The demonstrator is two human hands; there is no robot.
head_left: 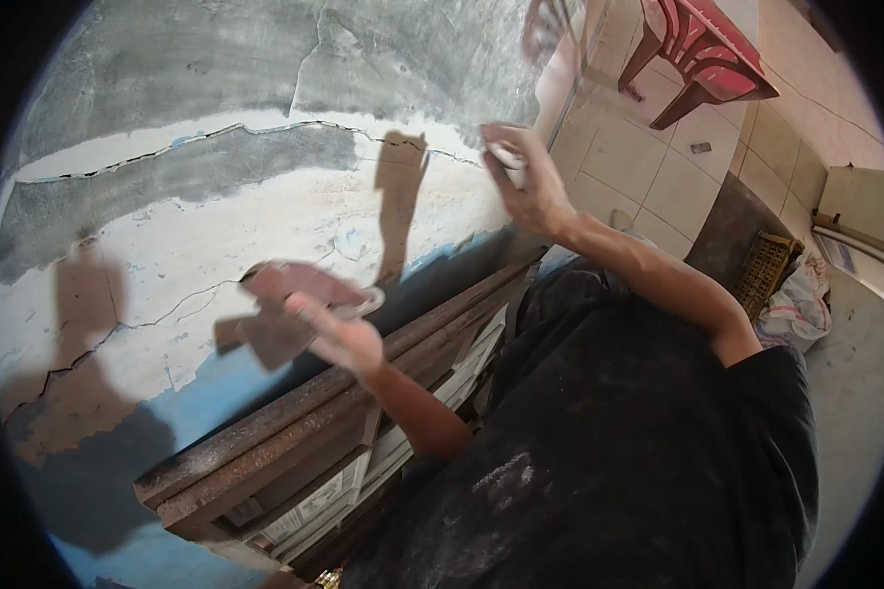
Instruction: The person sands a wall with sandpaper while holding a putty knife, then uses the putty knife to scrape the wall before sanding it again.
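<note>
My left hand (pixel 349 339) is closed on a flat reddish object (pixel 304 283), which has a pale rounded end near my wrist; motion blurs both. They are in front of the cracked wall (pixel 236 216), where white patches meet grey and blue paint. Higher and to the right, my right hand (pixel 535 187) curls its fingers round a small whitish object (pixel 506 155), close to the wall's crack. Its exact shape is hidden by the fingers. Shadows of the arms fall on the wall.
A long brown wooden frame (pixel 314 412) lies along the wall's base, beside my body. On the tiled floor (pixel 648 177) stands a red plastic chair (pixel 712 59). A yellow crate (pixel 764 275) and a white sack (pixel 794 309) are at the right.
</note>
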